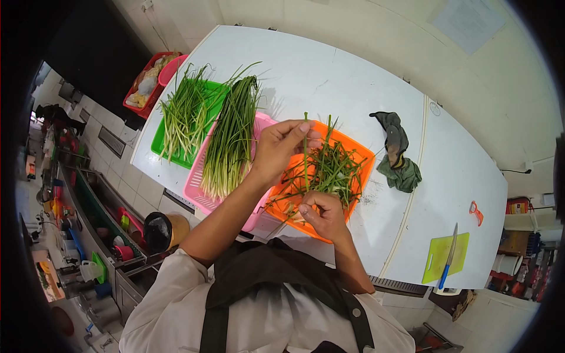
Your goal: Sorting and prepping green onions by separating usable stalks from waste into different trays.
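My left hand pinches the upper part of a green onion stalk, which hangs upright over the orange plastic basket. Just below the stalk's lower end is my right hand, its fingers curled; whether it grips the tip cannot be told. Loose green leaves and trimmings lie in the orange basket. A thick bunch of green onions rests in the pink plastic basket to the left. Farther left, more green onions with pale stems lie in a green plastic basket.
Right of the baskets, dark cloths lie on the white table. An orange peeler and a blue-handled knife on a green cutting board are at the far right. A bucket stands below the table's left edge.
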### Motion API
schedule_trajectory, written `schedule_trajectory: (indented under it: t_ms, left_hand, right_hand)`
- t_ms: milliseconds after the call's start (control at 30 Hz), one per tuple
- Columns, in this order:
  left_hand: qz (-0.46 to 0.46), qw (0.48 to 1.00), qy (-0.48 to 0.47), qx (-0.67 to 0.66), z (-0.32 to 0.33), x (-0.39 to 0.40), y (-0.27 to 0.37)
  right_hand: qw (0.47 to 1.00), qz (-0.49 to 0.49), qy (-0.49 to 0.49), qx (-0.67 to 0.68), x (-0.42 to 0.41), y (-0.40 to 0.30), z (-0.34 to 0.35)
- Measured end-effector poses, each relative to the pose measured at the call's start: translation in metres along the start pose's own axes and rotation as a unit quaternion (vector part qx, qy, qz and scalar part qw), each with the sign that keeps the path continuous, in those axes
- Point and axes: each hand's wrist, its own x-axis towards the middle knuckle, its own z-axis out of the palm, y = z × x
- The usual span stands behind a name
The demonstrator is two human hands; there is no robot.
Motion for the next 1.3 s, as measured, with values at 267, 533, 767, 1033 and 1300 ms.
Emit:
schedule_trajectory:
  t_ms: [267,533,767,1033,1300]
  left_hand:
    - [-0.057,0.997,0.032,-0.04,0.008,-0.004,-0.004]
    - [-0.058,0.995,0.078,-0.012,-0.002,0.002,-0.019]
    - [-0.011,0.98,0.195,-0.031,-0.027,0.027,-0.035]
    - [0.095,0.717,-0.177,0.668,-0.005,-0.028,-0.082]
    - [0.069,0.802,-0.176,0.567,0.025,0.013,-0.117]
  right_hand:
    - [0.994,0.01,0.085,0.066,0.014,-0.008,-0.008]
    - [0.986,0.014,0.156,0.053,0.008,-0.016,-0.012]
    - [0.973,-0.006,0.163,0.164,-0.021,-0.014,-0.032]
    - [0.889,-0.117,0.225,0.381,-0.024,-0.024,-0.102]
    - [0.883,-0.144,0.247,0.372,-0.017,-0.025,-0.115]
